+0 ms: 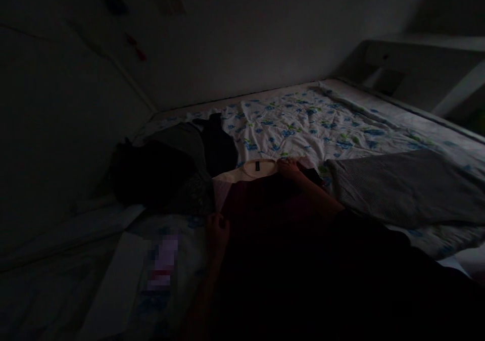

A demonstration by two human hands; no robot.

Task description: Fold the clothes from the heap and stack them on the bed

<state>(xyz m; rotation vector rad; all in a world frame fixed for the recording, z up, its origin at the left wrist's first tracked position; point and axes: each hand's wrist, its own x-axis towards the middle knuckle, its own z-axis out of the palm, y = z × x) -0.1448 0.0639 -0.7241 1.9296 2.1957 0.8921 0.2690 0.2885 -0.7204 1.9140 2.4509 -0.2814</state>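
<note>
From my remote view, the right hand (289, 168) rests on the neckline of a garment (261, 199) spread flat on the bed; its fingers (283, 165) curl onto the fabric at the collar (258, 168), but I cannot tell whether they pinch it or only press on it. The left hand (216, 231) lies at the garment's left edge, fingers folded inward; the light is too low to confirm a grasp. The garment shows a pale ribbed collar band with a small dark label, pale shoulders and a dark reddish body; its lower part is lost in shadow. It lies on a creased bedsheet (303, 124) printed with blue and green flowers. A heap of dark clothes (170, 169) sits just left of it, shapes indistinct. A grey, finely striped cloth (401, 187) lies to the right. A pale flat sheet-like item (117, 285) near the lower left is hard to identify.
</note>
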